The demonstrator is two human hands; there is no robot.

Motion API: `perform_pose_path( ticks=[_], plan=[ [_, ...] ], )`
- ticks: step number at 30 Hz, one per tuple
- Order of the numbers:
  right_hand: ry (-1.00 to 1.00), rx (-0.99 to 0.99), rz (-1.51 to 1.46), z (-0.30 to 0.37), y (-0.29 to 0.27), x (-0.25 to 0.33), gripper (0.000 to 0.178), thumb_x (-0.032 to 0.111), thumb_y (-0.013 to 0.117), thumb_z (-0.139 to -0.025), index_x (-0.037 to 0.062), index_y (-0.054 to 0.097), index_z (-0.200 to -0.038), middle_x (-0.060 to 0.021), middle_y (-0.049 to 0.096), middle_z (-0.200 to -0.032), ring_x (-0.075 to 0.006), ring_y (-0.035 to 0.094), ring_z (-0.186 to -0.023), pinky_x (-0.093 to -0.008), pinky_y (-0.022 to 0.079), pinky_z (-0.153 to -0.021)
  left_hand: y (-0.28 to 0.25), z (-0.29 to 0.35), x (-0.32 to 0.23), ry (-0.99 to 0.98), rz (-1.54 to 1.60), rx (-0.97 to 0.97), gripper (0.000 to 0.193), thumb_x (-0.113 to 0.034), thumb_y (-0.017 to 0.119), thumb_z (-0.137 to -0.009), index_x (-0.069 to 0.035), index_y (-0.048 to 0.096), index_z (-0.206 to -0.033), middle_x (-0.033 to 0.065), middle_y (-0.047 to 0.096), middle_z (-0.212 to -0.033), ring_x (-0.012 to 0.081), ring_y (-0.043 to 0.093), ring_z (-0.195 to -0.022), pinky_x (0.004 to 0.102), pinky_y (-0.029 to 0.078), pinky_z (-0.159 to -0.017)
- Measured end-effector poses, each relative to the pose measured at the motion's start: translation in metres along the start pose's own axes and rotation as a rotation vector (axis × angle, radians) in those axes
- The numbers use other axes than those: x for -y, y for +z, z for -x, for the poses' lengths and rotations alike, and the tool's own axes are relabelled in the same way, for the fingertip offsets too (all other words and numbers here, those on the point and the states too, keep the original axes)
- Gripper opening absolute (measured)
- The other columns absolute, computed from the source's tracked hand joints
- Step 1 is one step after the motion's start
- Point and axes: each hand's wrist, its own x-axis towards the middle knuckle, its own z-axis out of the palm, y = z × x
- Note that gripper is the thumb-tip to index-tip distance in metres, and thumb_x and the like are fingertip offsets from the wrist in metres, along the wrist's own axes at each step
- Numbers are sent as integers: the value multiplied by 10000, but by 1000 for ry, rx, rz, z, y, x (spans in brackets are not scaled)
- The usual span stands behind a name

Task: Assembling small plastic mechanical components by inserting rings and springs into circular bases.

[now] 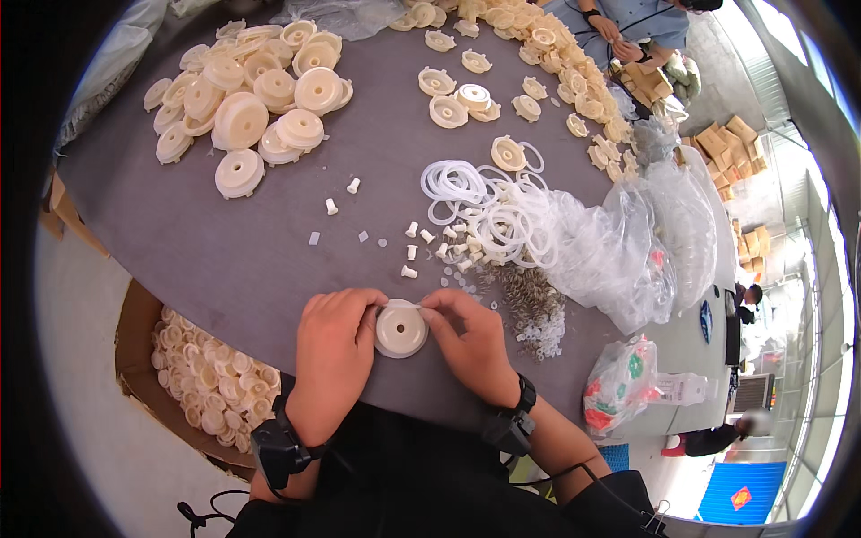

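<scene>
A round cream plastic cap (401,331) with a small hole in its middle lies at the table's near edge, between my hands. My left hand (339,351) is closed, with thumb and fingertips pinching the cap's upper left rim. On the upper right rim, the thumb and forefinger of my right hand (471,339) are pinched together. Whether a thin ring is also between the fingertips is too small to tell. Just beyond the hands lie several small white plugs (409,272). Clear soft rings (455,184) are heaped farther off, beside a pile of small metal springs (531,300).
Stacked cream caps (240,121) stand at the far left, and lugged cream rings (437,82) spread along the far side. Plastic bags (619,242) and a bottle (683,389) are at right. A carton (143,377) of cream parts sits below left. Another person (628,31) works opposite.
</scene>
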Motion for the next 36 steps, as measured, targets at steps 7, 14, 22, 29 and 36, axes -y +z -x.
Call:
perform_pose_path(
  ticks=[7,14,22,29,36],
  plan=[
    [137,37,-46,-9,-9,9,150,86,637,-876,1,632,-1000,-69,668,-855,-108,609,-749,-249,482,-690,-3,-8,-4,-41,34,77,115,1,575,-820,-48,619,-914,92,619,-833,292,567,-772,373,409,-714],
    [85,-36,-96,-12,-5,-3,167,75,665,-846,16,634,-998,-63,671,-854,-114,612,-747,-251,484,-690,2,-4,0,18,-102,5,138,-29,601,-826,-78,628,-953,28,643,-846,232,577,-783,349,393,-757],
    [102,-11,-98,-10,-4,-6,121,79,673,-831,23,650,-936,-39,664,-823,-85,567,-685,-226,447,-620,1,-2,1,-65,-50,38,154,-47,629,-824,-75,620,-976,41,649,-850,217,585,-792,353,394,-777],
    [89,-16,-65,-9,-4,-5,113,80,670,-828,28,657,-928,-23,656,-806,-82,544,-663,-229,436,-607,3,0,3,-62,-26,6,129,-46,636,-812,-67,622,-938,47,639,-834,222,581,-789,351,398,-773],
    [101,-10,-50,-10,-5,-3,118,84,671,-827,29,659,-930,-26,654,-801,-85,542,-661,-228,432,-601,3,-1,2,-66,-39,5,109,-44,643,-804,-62,629,-911,50,637,-822,223,585,-788,354,403,-769]
  ],
)
